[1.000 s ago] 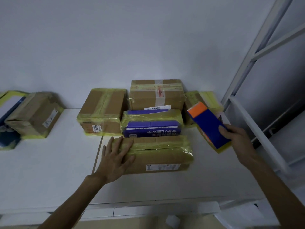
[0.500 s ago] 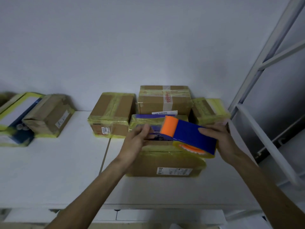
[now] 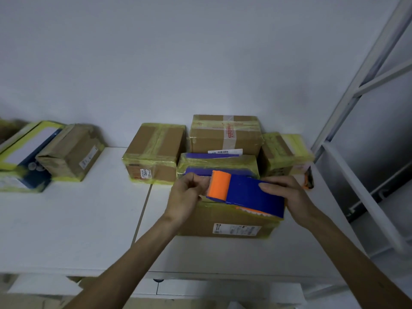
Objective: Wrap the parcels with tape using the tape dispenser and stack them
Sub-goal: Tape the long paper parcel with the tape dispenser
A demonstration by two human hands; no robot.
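Counter (image 3: 78, 219): white, seam down the middle. Taped parcels crowd the back right by the wall, and two more sit well apart at far left.

Front parcel (image 3: 234, 226): a flat brown box with yellow tape at its edges and its label facing me. It lies nearest the front edge, just ahead of the purple parcel (image 3: 218, 161). Long axis runs left-right, square with the counter's edge.

Tape dispenser (image 3: 245, 192): a blue body with an orange end, held in the air over the front parcel's top. I cannot tell whether it touches the top. Its long axis also runs left-right, near parallel with the parcel and dipping a little toward the right. The orange end points to my left.

Right hand (image 3: 287, 195): grips the blue body from the right end, fingers laid over the top.

Left hand (image 3: 185, 197): curled at the orange end, fingertips pinching there. I take it for the tape's free end, but the tape itself is too faint to confirm.

Judgement: the parcel lies straight below both hands. The left hand is nearer the parcel's left end, where I would anchor the strip, then draw the dispenser rightward along the long axis.
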